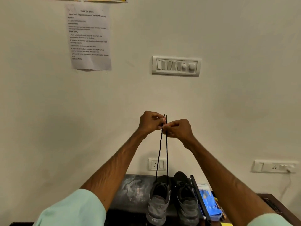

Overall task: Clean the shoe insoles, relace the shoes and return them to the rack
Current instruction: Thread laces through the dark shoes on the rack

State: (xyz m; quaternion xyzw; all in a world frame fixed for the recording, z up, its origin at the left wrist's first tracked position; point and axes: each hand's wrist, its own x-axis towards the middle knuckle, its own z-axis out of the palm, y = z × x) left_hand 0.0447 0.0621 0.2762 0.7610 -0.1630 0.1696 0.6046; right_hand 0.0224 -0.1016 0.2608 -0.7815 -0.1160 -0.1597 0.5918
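Both arms reach up toward the middle of the frame, in front of a cream wall. The left hand (150,122) and the right hand (178,129) meet there, fingers curled in tight, each pinching one end of a black shoelace (166,154). The two lace tips stick up just above the fingertips, side by side and nearly touching.

From the hands the two strands run straight down, close together, into the left grey shoe (158,203) at the bottom centre of the frame. That shoe stands heel toward the viewer on a dark shelf top (133,188). Just beside it, to the right, stands the second grey shoe (185,199), its laces lying loose over the tongue.

Right of the shoes a black bar (199,201) runs diagonally, and beyond it lies a blue packet (209,203).

On the wall, a printed task sheet (89,36) hangs in the upper left, a switch panel (175,66) sits right of it, a small socket (157,164) shows behind the lace, and another socket plate (273,166) is at the right edge. Pale green sleeves (73,209) fill the lower corners.
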